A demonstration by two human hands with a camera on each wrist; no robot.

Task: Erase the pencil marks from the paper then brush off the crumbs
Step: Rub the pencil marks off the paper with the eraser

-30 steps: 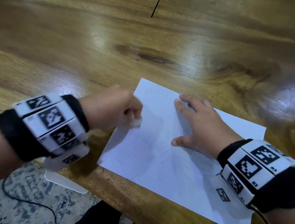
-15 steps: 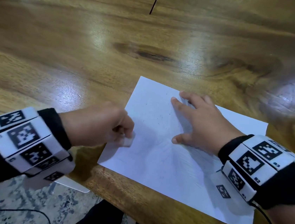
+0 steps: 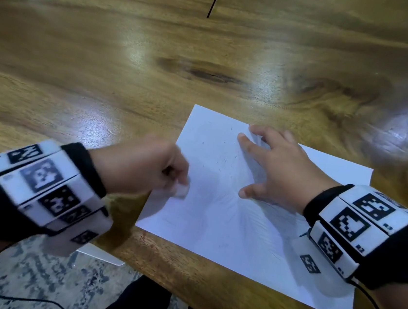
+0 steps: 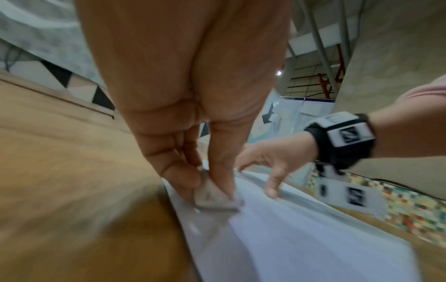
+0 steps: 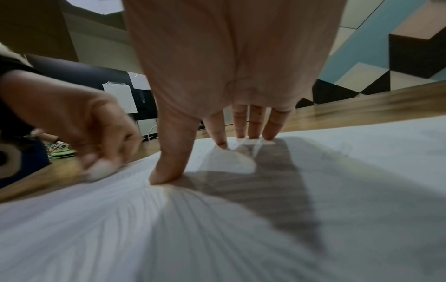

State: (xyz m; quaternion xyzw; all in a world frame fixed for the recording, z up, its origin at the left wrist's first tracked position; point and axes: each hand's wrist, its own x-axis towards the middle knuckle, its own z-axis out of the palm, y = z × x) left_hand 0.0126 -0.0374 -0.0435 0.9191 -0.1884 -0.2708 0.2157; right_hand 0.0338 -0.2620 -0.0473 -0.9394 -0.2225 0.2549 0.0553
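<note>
A white sheet of paper [image 3: 240, 224] lies on the wooden table near its front edge, with faint pencil strokes and small dark eraser crumbs [image 3: 222, 159] scattered on its upper part. My left hand [image 3: 145, 170] pinches a small white eraser [image 3: 181, 191] between thumb and fingers and presses it on the paper's left edge; the eraser [image 4: 212, 198] shows clearly in the left wrist view. My right hand [image 3: 275, 167] lies spread on the paper, fingers [image 5: 251, 126] straight and thumb down, holding the sheet [image 5: 241, 229] flat.
The wooden table [image 3: 106, 67] stretches wide to the back and left. A seam [image 3: 214, 0] between two tabletops runs at the far edge. Below the front edge are a patterned carpet [image 3: 18, 280], a cable [image 3: 4, 294] and a white stand foot [image 3: 102, 254].
My left hand with the eraser has slid toward me and back along the paper's left edge, a rubbing stroke. My right hand stays pressed on the sheet.
</note>
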